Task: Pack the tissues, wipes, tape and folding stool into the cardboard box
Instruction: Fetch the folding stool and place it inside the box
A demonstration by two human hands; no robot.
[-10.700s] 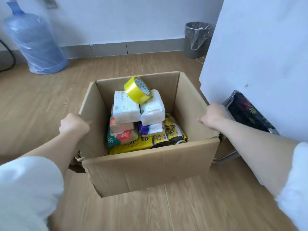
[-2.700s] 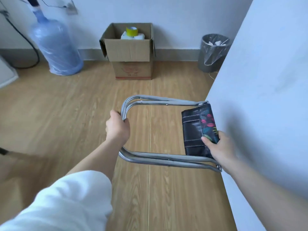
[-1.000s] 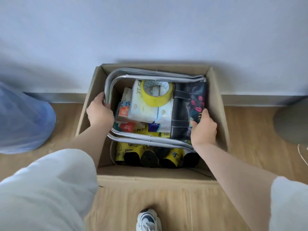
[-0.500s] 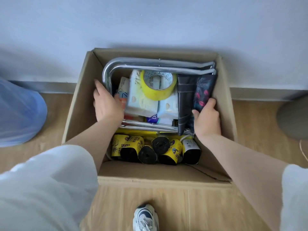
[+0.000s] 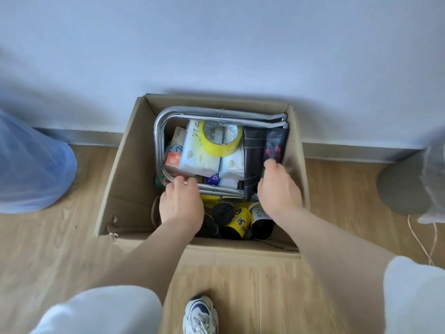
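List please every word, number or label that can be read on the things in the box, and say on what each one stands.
None can be read with certainty.
Red label on the pack at the left: white figures, blurred.
Purple pack: white print, too small.
Yellow rolls: pictures only, no legible words.
Tissue packs and tape: marks too blurred.

Blue water jug (image 5: 31,162) left; grey bin (image 5: 414,179) right; sneaker (image 5: 200,315) below.

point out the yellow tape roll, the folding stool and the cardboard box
yellow tape roll (image 5: 218,147), head view, on its near yellow band
folding stool (image 5: 157,141), head view, on the left bend of its metal frame
cardboard box (image 5: 130,165), head view, on its inner left wall
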